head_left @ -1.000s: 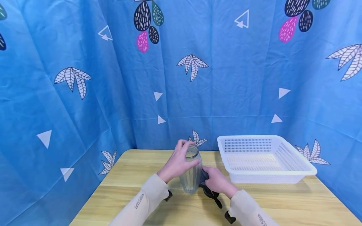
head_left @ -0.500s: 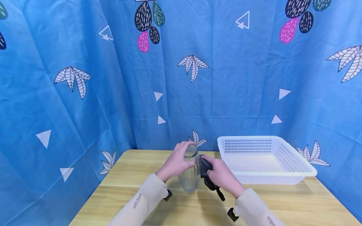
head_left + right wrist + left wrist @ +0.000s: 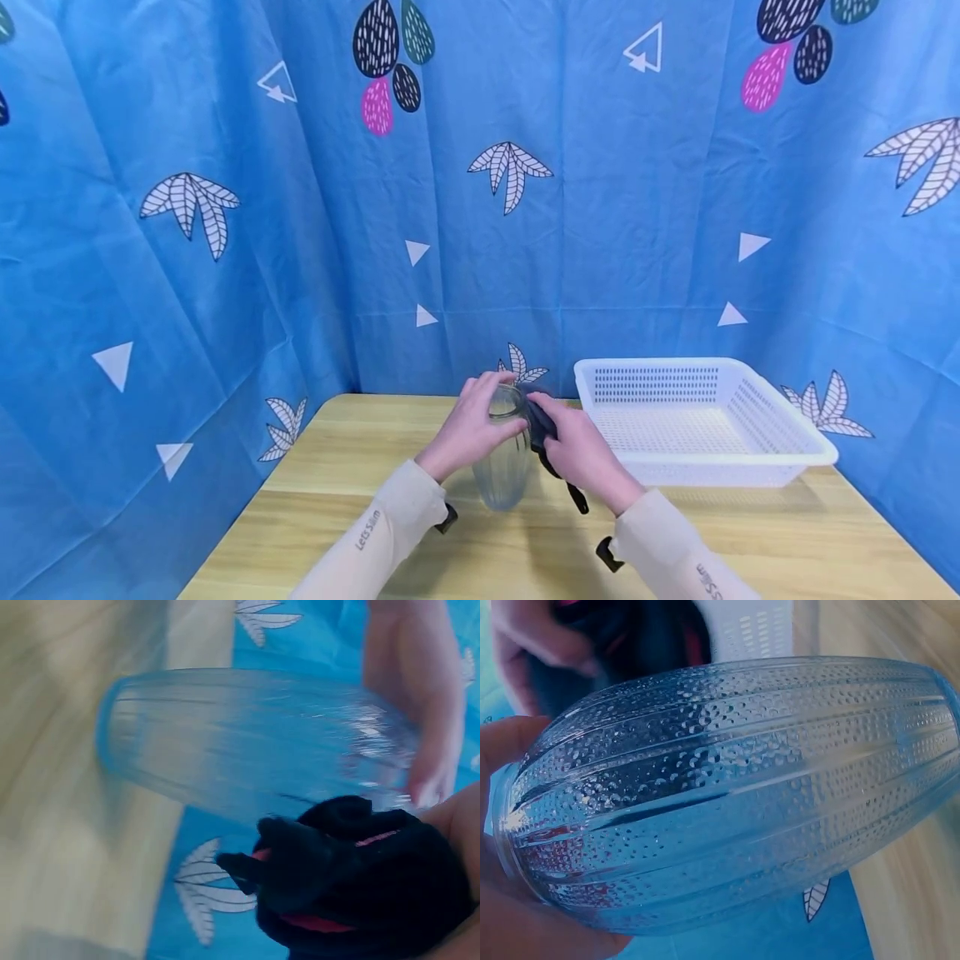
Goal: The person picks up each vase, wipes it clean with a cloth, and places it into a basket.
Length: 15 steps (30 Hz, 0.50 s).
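A clear glass vase (image 3: 501,482), ribbed and dimpled, stands nearly upright over the wooden table. My left hand (image 3: 471,427) grips it round the neck from the left, thumb on the near side and fingers at the far side of the rim. On the vase's right, my right hand (image 3: 581,450) holds a bunched dark cloth (image 3: 542,427) against the glass near the top, a loose dark strip hanging below. Pinkish-red bits show among the folds of the cloth (image 3: 360,892) in the right wrist view. The left wrist view shows the vase (image 3: 742,787) lying sideways across the picture.
A white perforated plastic basket (image 3: 716,459) stands at the right of the wooden table (image 3: 360,467). Behind and to the left hangs a blue patterned curtain (image 3: 630,192). Each wrist wears a pale sleeve and a black clip.
My right hand has moved up along the vase's side with the dark cloth, from lower on the glass to near the rim. The left hand keeps its grip with hardly any movement.
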Motion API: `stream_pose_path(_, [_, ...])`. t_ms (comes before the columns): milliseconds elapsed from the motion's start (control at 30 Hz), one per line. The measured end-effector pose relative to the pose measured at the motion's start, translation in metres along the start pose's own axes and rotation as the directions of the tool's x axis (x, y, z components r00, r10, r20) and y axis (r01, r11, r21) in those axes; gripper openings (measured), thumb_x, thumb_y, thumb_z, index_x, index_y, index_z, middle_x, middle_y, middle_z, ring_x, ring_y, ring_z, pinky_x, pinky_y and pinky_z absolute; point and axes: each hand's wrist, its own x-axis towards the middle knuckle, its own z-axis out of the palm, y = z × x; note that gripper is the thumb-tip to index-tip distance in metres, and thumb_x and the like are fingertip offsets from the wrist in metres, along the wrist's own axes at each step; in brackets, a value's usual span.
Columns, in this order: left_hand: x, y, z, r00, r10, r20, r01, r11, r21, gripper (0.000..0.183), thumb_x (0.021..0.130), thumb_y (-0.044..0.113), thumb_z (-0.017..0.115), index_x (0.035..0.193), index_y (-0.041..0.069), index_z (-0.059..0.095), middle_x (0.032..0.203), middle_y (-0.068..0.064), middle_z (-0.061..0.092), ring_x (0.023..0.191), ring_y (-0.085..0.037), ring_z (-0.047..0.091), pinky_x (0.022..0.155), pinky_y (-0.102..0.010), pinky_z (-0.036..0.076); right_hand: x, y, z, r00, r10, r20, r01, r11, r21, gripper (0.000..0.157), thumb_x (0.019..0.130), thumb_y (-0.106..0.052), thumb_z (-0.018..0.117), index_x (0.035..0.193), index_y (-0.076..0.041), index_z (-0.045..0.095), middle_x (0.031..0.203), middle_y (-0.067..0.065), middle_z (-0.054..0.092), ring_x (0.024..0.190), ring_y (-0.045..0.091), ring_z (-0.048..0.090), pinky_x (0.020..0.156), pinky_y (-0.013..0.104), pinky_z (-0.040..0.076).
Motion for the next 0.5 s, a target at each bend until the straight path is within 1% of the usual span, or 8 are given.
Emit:
stream_pose_path(100, [0.000,0.000,-0.002,1.000,-0.012,0.004,0.012,1.000,-0.019,0.066,0.077,0.044,0.070,0.134,0.031,0.039,0.131,0.003,0.038,0.120,-0.018,0.038,0.095,-0.042,0.039,-0.002,0.011,0.013,0.998,0.031,0.046,-0.029,0.999,-0.025,0.066,0.072,0.005,0.059,0.133,-0.017,0.049,0.109,0.011,0.065,0.085,0.019,0.060,0.072,0.035,0.048])
stream_pose_path(167, [0.000,0.000,-0.002,1.000,-0.025,0.006,0.025,0.999,-0.027,0.068,0.076,0.046,0.070,0.134,0.031,0.039,0.127,0.000,0.037,0.118,-0.018,0.038,0.093,-0.042,0.040,-0.006,0.018,0.022,0.994,0.046,0.095,-0.045,0.999,-0.019,0.066,0.070,0.005,0.059,0.132,-0.015,0.049,0.104,0.012,0.065,0.079,0.018,0.058,0.067,0.034,0.046])
stream_pose_path(267, [0.000,-0.001,-0.003,0.999,-0.037,0.010,0.037,0.999,-0.027,0.069,0.075,0.047,0.071,0.134,0.032,0.039,0.121,-0.002,0.040,0.115,-0.018,0.037,0.090,-0.042,0.040,-0.011,0.028,0.035,0.979,0.031,0.202,-0.031,1.000,-0.005,0.067,0.068,0.007,0.056,0.132,-0.011,0.048,0.099,0.010,0.065,0.073,0.016,0.054,0.062,0.031,0.042])
stream_pose_path(333, [0.000,-0.001,-0.003,0.999,-0.036,0.004,0.036,0.999,0.001,0.069,0.074,0.048,0.071,0.134,0.033,0.040,0.120,-0.001,0.043,0.115,-0.017,0.036,0.090,-0.042,0.039,-0.014,0.033,0.042,0.966,0.008,0.259,-0.015,1.000,0.025,0.067,0.067,0.009,0.053,0.131,-0.010,0.048,0.099,0.009,0.065,0.073,0.015,0.053,0.063,0.030,0.041])
stream_pose_path(400, [0.000,0.000,-0.004,1.000,-0.031,-0.003,0.031,0.999,0.032,0.068,0.074,0.048,0.071,0.133,0.034,0.040,0.122,0.001,0.045,0.116,-0.017,0.036,0.092,-0.042,0.038,-0.016,0.036,0.046,0.960,-0.004,0.282,-0.003,1.000,0.025,0.068,0.066,0.010,0.052,0.132,-0.008,0.048,0.103,0.009,0.065,0.078,0.015,0.054,0.065,0.030,0.041])
stream_pose_path(500, [0.001,0.001,-0.006,1.000,-0.023,-0.008,0.023,0.997,0.069,0.067,0.074,0.046,0.072,0.132,0.034,0.042,0.125,0.004,0.048,0.118,-0.017,0.037,0.094,-0.044,0.036,-0.017,0.036,0.045,0.966,0.010,0.257,-0.012,1.000,0.006,0.065,0.067,0.009,0.053,0.129,-0.008,0.051,0.107,0.011,0.064,0.086,0.018,0.057,0.070,0.032,0.043])
